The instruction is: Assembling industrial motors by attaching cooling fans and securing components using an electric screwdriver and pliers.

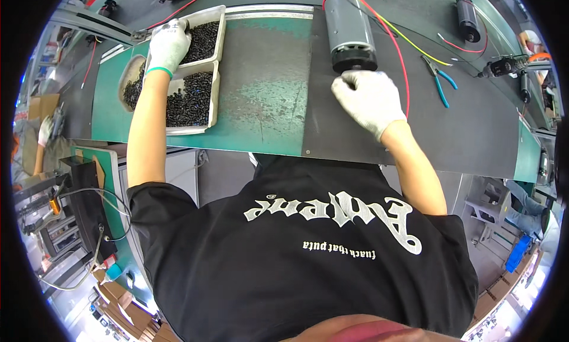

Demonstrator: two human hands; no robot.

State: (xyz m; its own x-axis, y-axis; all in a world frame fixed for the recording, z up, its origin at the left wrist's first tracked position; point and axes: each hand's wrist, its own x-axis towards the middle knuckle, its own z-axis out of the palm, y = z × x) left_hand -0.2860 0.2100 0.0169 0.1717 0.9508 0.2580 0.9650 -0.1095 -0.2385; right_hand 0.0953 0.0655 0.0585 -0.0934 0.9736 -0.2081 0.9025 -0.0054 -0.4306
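My left hand [169,44], in a white glove with a green cuff, is over the left side of a pale tray [221,37] of small black cylindrical parts [204,42]. Its fingers are curled, with something dark at their tips that is too small to name. My right hand [372,99], gloved in white too, is closed just below the black end of a grey cylindrical motor [349,31]. Thumb and forefinger curl together, and whatever they hold is hidden. Red and yellow-green wires run from the motor's far end.
A second pale tray [214,99] and a rounded container [122,84] hold more black parts. Blue-handled pliers [440,81] lie right of the motor. Another motor [467,19] lies farther right. A metal frame bar [95,26] crosses at left. Other people work at both sides.
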